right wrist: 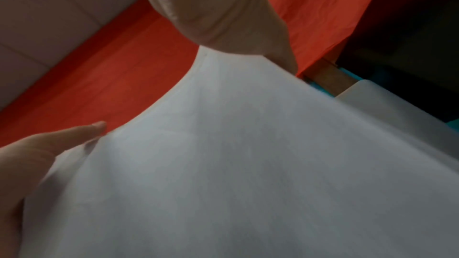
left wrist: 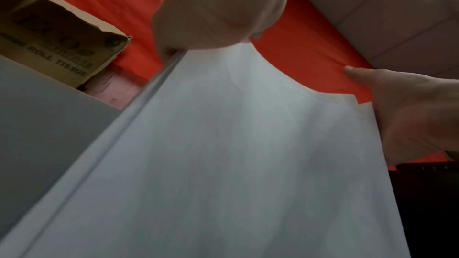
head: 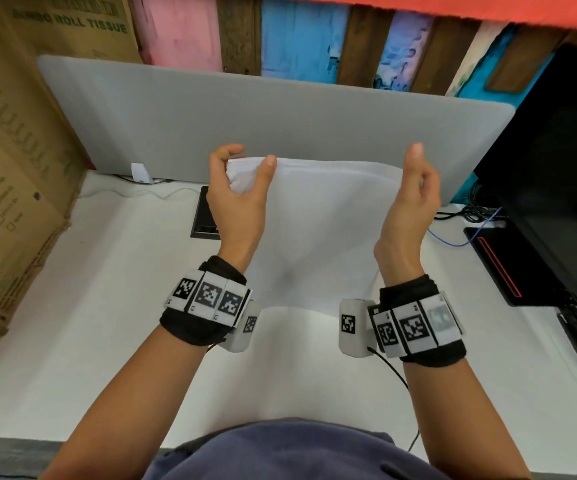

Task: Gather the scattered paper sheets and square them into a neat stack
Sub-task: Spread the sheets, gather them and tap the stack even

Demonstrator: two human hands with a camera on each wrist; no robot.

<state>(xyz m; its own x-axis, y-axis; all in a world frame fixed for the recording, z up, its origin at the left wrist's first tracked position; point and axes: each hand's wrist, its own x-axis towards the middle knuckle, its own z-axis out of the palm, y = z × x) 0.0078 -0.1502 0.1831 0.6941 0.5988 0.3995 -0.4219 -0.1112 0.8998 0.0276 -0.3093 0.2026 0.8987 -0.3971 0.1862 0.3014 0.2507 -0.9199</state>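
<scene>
Bundle of thin white paper sheets point(head: 318, 216) held upright above white desk top point(head: 107, 306), between both hands. Left hand point(head: 236, 199) pinches upper left corner; right hand point(head: 410, 206) cups right edge, fingers loosely curled. Corners visibly staggered. Risk: loose right hold lets limp sheets sag, fan out, slip during tapping.

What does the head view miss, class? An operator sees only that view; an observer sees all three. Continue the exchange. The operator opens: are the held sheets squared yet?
Observer: Not yet. The left wrist view shows the paper sheets with stepped corners beside the right hand.
Operator: And the side by the other hand?
Observer: In that same view, separate sheet edges run as offset lines down from the left hand, so that side is uneven too.
</scene>
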